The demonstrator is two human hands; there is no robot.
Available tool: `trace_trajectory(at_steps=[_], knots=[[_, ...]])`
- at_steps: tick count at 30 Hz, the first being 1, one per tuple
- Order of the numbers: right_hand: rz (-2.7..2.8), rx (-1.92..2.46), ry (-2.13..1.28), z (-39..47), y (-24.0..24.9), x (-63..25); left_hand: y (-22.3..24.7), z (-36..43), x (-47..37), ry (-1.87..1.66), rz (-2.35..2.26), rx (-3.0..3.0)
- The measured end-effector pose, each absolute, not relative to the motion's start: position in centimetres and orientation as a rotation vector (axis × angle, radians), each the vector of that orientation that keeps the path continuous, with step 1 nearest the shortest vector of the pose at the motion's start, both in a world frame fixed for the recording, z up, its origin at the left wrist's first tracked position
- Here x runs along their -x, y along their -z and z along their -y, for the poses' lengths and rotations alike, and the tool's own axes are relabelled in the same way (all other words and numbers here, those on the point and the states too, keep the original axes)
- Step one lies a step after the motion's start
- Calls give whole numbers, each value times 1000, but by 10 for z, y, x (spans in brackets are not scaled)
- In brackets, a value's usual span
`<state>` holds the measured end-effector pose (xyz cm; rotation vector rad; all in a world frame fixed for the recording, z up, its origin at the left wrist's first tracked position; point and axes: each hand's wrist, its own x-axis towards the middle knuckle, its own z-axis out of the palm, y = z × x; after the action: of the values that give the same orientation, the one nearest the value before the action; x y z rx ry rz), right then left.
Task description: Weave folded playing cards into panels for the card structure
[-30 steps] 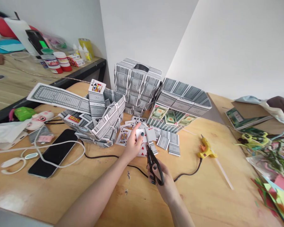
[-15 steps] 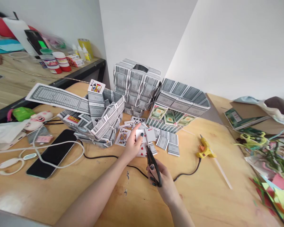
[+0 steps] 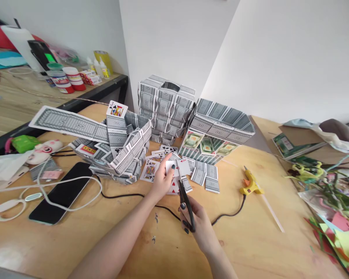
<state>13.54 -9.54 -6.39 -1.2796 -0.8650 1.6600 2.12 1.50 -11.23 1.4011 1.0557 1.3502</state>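
On the left side of the worktop point(image 3: 235, 252), a black phone point(image 3: 59, 195) lies flat, with a white cord point(image 3: 100, 190) looped over it. A small pig toy point(image 3: 45, 151) sits behind the phone. Next comes a box made of playing cards point(image 3: 125, 155). A long strip of cards point(image 3: 69, 123) sticks out to its left, and a jack card point(image 3: 116, 109) stands up at its back. A king card point(image 3: 149, 170) lies just right of the box.

Near the middle, the left hand point(image 3: 163, 182) is closed in a pinch on an ace card point(image 3: 185, 167), with the thumb on top. The black scissors point(image 3: 186, 201) point away from the person, and their blades are at the ace card. The right hand point(image 3: 197, 219) is curled around the scissors' handles.

Behind the hands is a tall card tower point(image 3: 163, 104). To its right stands a wide box with green pictures point(image 3: 218, 131), and small card pieces point(image 3: 212, 184) lie in front. Farther right is a yellow glue gun point(image 3: 250, 186), then a pile of bright paper scraps point(image 3: 340, 236).
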Motion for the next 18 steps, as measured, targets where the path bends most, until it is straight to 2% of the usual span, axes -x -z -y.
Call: trace_trajectory(at_steps=[10, 13, 18], knots=[[798, 1415, -1485, 91, 70, -144, 104, -11, -21, -1273, -1042, -1244], [941, 1612, -1220, 90, 72, -161, 104, -12, -22, -1282, -1009, -1200], [1348, 1956, -549, 90, 81, -198, 108, -14, -22, -1304, -924, -1186]])
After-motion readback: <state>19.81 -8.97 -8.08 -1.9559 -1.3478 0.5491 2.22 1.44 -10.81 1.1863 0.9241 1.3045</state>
